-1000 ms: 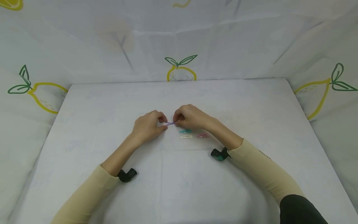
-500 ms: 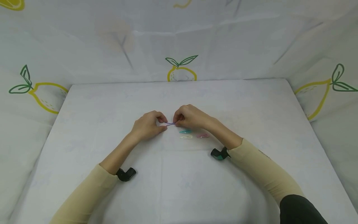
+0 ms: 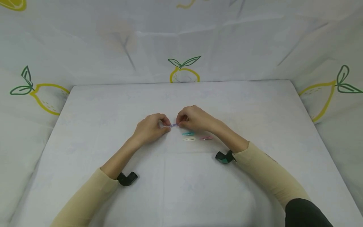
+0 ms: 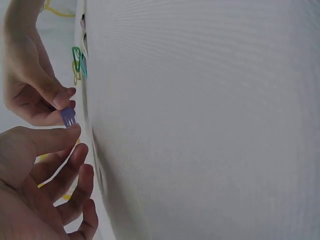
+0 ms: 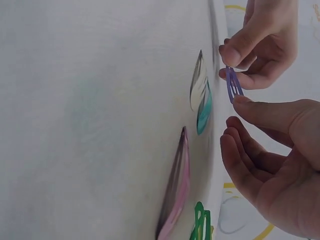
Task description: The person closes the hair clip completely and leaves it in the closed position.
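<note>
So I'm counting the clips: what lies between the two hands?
Only the purple hair clip spans the gap in the head view, the left hand pinching one end and the right hand the other; the rest lie nearer the person.

The purple hair clip (image 5: 233, 84) I pinch between my left hand (image 3: 150, 128) and right hand (image 3: 194, 119) looks like thin painted metal, smooth with a slight sheen. The teal clip (image 5: 204, 113), cream clip (image 5: 198, 90) and pink clip (image 5: 178, 186) look alike. The tablecloth (image 3: 181, 189) beneath is matt white cloth, finely woven.
</note>
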A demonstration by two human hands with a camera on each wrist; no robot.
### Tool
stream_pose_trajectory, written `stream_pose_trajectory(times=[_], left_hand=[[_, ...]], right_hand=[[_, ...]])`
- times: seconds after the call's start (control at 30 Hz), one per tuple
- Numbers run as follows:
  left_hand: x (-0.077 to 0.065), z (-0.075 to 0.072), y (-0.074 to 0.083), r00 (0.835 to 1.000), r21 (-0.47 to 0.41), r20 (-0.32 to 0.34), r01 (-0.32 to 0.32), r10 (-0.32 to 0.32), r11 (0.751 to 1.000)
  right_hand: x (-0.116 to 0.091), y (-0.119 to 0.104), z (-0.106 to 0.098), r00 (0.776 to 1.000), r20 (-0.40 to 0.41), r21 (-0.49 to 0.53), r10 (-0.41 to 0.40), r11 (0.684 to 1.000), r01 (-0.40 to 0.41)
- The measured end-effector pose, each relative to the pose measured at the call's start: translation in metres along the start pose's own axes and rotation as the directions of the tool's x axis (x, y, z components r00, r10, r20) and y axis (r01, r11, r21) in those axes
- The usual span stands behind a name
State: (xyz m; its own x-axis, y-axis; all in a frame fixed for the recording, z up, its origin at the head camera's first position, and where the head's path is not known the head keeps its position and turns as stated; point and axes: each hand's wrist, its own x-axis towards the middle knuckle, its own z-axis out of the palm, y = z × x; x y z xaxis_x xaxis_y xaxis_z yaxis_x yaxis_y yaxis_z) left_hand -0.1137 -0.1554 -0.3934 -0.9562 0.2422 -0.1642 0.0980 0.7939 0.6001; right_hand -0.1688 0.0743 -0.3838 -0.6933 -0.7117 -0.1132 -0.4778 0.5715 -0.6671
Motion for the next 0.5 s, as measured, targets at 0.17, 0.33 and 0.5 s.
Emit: stream_pose_trajectory(times=[0.17, 0.33, 0.5], left_hand=[[0.0, -0.001, 0.003, 0.999, -0.033, -0.043, -0.029, 0.027, 0.999], [0.0, 0.0, 0.007, 0.996, -0.085, -0.063, -0.07, 0.064, 0.994], [-0.002, 0.0, 0.013, 0.99, -0.144, -0.072, -0.133, 0.123, 0.981]], right_hand=[[-0.008, -0.003, -0.004, 0.999, -0.046, -0.013, -0.02, 1.0, 0.02], [-0.019, -0.007, -0.011, 0.997, -0.078, -0.009, -0.017, 1.0, 0.016], [-0.03, -0.009, -0.017, 0.995, -0.103, 0.017, -0.011, 1.0, 0.013]])
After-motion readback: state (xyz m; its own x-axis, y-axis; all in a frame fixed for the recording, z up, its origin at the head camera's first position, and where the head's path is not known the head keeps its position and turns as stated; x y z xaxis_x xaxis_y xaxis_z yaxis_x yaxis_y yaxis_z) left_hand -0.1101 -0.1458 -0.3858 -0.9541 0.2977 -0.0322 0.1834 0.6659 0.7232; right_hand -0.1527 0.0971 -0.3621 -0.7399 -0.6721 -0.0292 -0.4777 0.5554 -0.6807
